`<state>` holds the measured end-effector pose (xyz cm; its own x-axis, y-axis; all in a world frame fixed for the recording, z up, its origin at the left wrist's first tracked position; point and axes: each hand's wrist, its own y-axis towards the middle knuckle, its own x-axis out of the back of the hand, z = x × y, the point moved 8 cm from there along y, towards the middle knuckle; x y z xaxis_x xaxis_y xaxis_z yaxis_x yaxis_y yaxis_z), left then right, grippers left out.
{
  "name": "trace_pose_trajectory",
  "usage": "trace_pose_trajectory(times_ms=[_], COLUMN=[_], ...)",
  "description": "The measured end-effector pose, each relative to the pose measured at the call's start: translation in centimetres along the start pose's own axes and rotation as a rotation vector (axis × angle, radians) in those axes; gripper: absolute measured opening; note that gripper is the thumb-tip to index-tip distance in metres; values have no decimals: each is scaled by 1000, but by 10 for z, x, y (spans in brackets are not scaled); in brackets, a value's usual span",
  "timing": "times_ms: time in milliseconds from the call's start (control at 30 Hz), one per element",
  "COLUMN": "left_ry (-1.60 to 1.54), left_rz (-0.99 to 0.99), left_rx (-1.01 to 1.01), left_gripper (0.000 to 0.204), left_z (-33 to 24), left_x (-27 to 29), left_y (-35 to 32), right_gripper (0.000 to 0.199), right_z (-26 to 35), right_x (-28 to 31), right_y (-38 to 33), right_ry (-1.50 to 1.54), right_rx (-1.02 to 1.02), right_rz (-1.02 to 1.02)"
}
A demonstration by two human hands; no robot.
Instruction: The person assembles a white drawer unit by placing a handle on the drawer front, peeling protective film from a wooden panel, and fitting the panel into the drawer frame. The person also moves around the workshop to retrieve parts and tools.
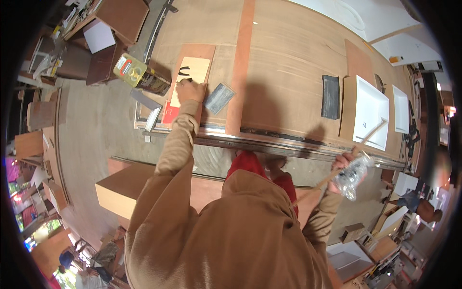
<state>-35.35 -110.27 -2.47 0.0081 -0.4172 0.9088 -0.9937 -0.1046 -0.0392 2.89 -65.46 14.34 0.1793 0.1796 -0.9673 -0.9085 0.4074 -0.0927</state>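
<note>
The brown-sleeved left arm [175,150] reaches forward, bare left hand [190,90] palm-down; the brown-sleeved right arm [322,216] angles outward, bare right hand [340,163] curled.

Left of centre, the left hand [190,90] partly hides a small dark piece [188,80], its kind unclear. At right, the clear plastic bag [353,177], its contents indistinct, covers part of the right hand [341,162]. The top edge crops a white panel [334,10]; people [68,260] lower left are too small to make out.
</note>
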Motion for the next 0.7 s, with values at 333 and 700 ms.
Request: trace_pose_trajectory(times_ms=[333, 700], left_ry=[325, -2171], left_rz=[166, 1347], left_rx=[127, -136], left_gripper=[114, 92], left_z=[10, -169], left_x=[-18, 63], left_y=[19, -94], right_gripper=[90, 70], right_z=[121, 133], right_x=[9, -5], right_y=[-167, -214], right_ry=[79, -298], right_rx=[553, 660], right_rz=[-47, -201])
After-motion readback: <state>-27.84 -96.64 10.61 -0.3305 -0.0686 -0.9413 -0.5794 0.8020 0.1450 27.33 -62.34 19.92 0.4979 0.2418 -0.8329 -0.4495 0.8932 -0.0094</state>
